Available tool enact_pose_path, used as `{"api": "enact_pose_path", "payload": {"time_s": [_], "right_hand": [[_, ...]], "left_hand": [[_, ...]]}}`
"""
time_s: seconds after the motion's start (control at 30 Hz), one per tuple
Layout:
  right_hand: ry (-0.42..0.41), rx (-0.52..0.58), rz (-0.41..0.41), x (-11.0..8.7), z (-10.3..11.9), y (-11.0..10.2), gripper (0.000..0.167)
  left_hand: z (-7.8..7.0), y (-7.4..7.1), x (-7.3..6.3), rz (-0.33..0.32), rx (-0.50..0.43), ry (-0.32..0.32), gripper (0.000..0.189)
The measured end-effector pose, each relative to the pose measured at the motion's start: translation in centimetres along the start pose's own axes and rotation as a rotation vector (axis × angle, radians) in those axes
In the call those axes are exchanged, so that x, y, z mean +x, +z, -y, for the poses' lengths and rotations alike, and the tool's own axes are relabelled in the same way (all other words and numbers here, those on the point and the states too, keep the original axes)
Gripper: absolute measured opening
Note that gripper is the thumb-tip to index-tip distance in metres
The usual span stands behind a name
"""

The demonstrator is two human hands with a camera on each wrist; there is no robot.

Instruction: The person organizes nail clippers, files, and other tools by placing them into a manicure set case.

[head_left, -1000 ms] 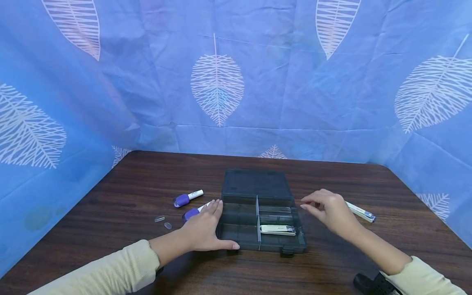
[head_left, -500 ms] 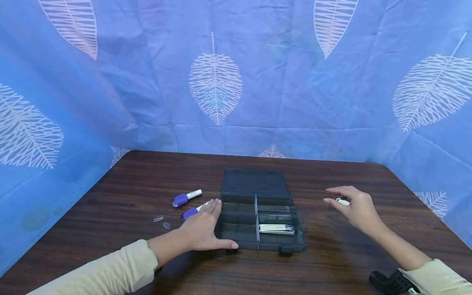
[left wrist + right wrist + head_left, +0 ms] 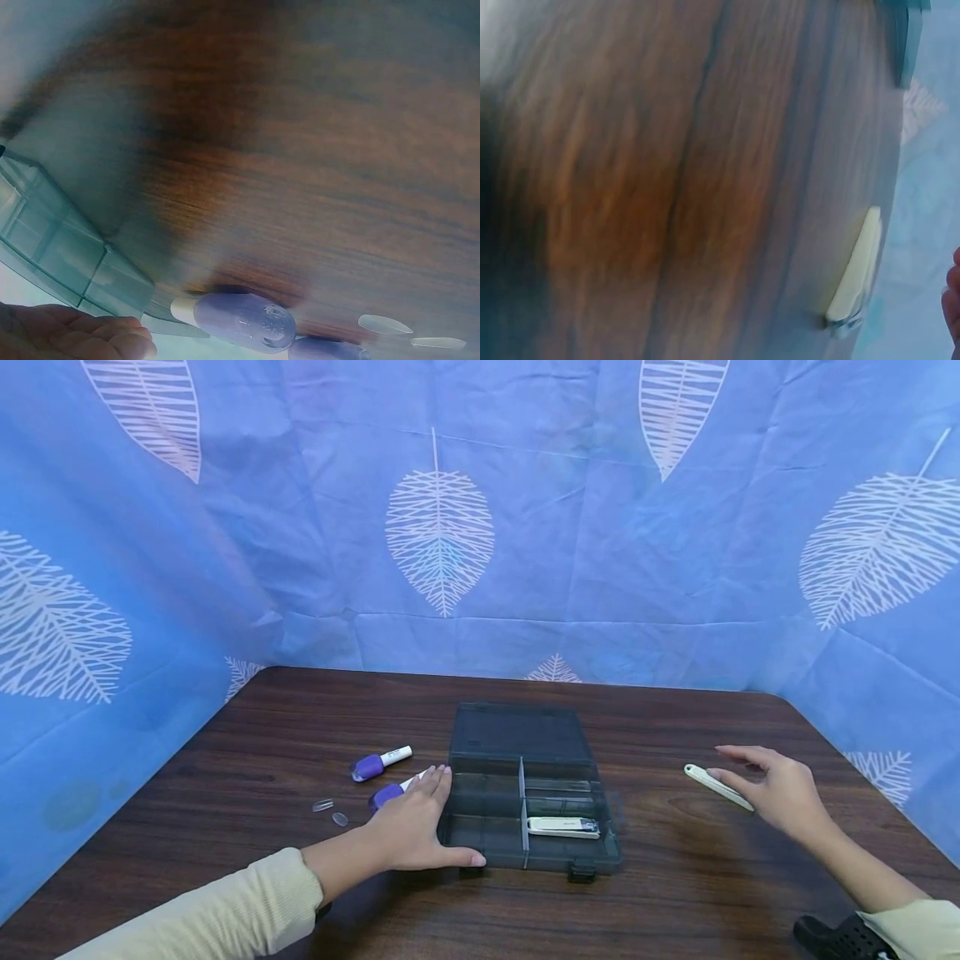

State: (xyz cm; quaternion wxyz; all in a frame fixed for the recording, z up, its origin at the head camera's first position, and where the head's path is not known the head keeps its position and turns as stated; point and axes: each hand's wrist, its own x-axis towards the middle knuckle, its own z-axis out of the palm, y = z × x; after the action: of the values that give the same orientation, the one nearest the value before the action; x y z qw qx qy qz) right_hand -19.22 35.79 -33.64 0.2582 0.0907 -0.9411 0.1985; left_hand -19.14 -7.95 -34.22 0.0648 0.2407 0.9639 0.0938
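My left hand (image 3: 416,822) rests at the left side of a dark see-through divided box (image 3: 487,835), fingers straight along its edge and thumb at the front corner. The lid (image 3: 521,731) is folded back. A cream nail clipper (image 3: 564,827) lies in the front right compartment. To the right of the box, my right hand (image 3: 780,789) reaches over a second nail clipper (image 3: 712,784) on the table, thumb and fingers parted. In the right wrist view this nail clipper (image 3: 855,274) lies apart from the fingertips (image 3: 952,289).
Left of the box lie two purple nail polish bottles, one (image 3: 378,764) behind the other (image 3: 386,795), which the left hand partly covers. Two small clear nail tips (image 3: 323,805) lie farther left. A blue leaf-print cloth (image 3: 525,568) hangs behind the wooden table (image 3: 337,702).
My right hand has moved rightward from beside the box to over the loose nail clipper, its thumb and fingers spreading apart. The left hand and the box have stayed put.
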Motion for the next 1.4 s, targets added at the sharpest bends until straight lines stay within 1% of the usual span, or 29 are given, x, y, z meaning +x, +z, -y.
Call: {"api": "enact_pose_path", "payload": {"time_s": [0.1, 0.3, 0.43, 0.53, 1.03, 1.17, 1.4], "right_hand": [[0.075, 0.008, 0.027, -0.3, -0.8, 0.1, 0.04], [0.147, 0.011, 0.093, -1.0, -2.1, 0.6, 0.046], [0.212, 0.002, 0.117, -1.2, -2.8, 0.8, 0.048], [0.242, -0.012, 0.136, -1.2, -3.3, 0.8, 0.05], [0.327, -0.056, 0.249, -1.1, -4.7, 0.7, 0.045], [0.325, -0.064, 0.257, -1.2, -4.9, 0.6, 0.042], [0.318, -0.061, 0.285, -1.3, -4.9, 0.2, 0.046]], "left_hand": [[0.0, 0.0, 0.0, 0.0, 0.0, 0.0, 0.112], [0.0, 0.0, 0.0, -0.004, -0.002, 0.004, 0.112], [0.1, 0.1, 0.0, -0.001, -0.008, 0.001, 0.113], [0.1, 0.1, 0.0, -0.002, -0.01, -0.002, 0.113], [0.0, 0.1, 0.1, -0.01, -0.008, -0.002, 0.113], [0.0, 0.1, 0.0, -0.009, -0.01, 0.0, 0.113], [0.0, 0.1, 0.0, -0.011, -0.006, 0.004, 0.113]]}}
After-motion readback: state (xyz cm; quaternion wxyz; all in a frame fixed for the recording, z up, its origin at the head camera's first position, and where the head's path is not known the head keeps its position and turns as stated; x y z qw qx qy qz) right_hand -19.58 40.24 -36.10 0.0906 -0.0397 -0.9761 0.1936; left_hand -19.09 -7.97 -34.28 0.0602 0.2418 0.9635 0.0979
